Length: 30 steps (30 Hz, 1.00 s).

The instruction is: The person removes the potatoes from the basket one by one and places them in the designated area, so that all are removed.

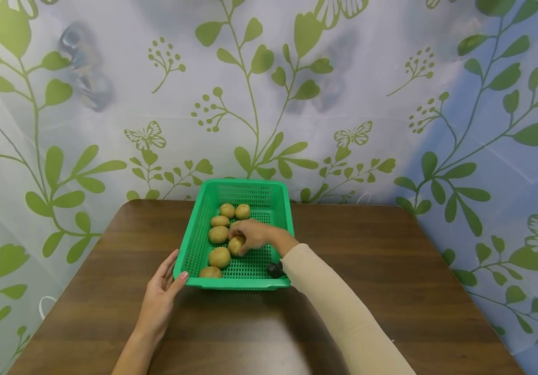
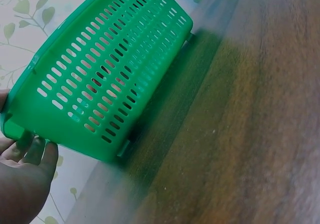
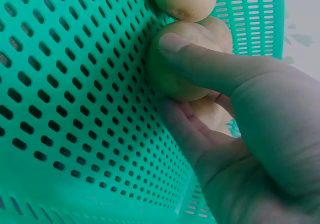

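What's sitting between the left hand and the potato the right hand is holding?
In the head view, the near-left corner of the green basket, which the left hand grips, then another potato before the held potato.

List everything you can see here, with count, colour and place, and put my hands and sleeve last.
Table: one, brown, below the basket
Basket: one, green, on the table
Potatoes: at least eight, yellow-brown, inside the basket
Dark object: at least one, blackish, basket's near right corner
Wall covering: one, pale with green leaves and butterflies, behind the table
Left hand: one, bare, gripping the basket's near left corner
Right hand: one, bare, pinching a potato
Sleeve: one, cream, right arm
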### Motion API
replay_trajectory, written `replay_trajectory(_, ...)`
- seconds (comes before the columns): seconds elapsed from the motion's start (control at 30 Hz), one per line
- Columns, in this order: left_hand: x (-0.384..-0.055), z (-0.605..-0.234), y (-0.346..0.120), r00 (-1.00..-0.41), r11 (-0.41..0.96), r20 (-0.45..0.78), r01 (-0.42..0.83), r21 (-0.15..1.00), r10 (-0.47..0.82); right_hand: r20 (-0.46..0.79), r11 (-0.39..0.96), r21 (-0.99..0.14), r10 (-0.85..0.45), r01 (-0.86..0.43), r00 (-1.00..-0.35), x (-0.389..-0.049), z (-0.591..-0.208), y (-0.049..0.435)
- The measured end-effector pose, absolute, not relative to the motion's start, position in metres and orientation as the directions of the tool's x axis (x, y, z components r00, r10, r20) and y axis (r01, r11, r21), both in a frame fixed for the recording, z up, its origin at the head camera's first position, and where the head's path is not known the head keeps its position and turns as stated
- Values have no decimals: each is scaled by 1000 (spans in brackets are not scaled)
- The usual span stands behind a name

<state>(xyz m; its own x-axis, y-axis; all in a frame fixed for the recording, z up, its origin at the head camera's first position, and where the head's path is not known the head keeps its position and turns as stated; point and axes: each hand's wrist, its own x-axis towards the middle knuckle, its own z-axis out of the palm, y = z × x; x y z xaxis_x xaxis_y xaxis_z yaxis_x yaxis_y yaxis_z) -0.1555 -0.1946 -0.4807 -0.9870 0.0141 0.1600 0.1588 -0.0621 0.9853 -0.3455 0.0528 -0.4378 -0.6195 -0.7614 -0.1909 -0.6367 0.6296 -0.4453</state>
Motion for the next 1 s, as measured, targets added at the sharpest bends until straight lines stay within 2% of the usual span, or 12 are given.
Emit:
replay_trajectory(0.13,-155,-480,-195,-987,-60,161,159,985,19,-185,628,-450,-762,-636,-621,-346,-437,54)
replay_trajectory(0.63,-153,-479,-195,-991,-70,134,132,989,25,-191,603,-581,-754,-546,-629,-345,-426,54)
replay_trajectory(1.0,-154,-481,-196,-989,-67,145,143,987,30,-179,599,-585,-752,-546,-634,-343,-409,55)
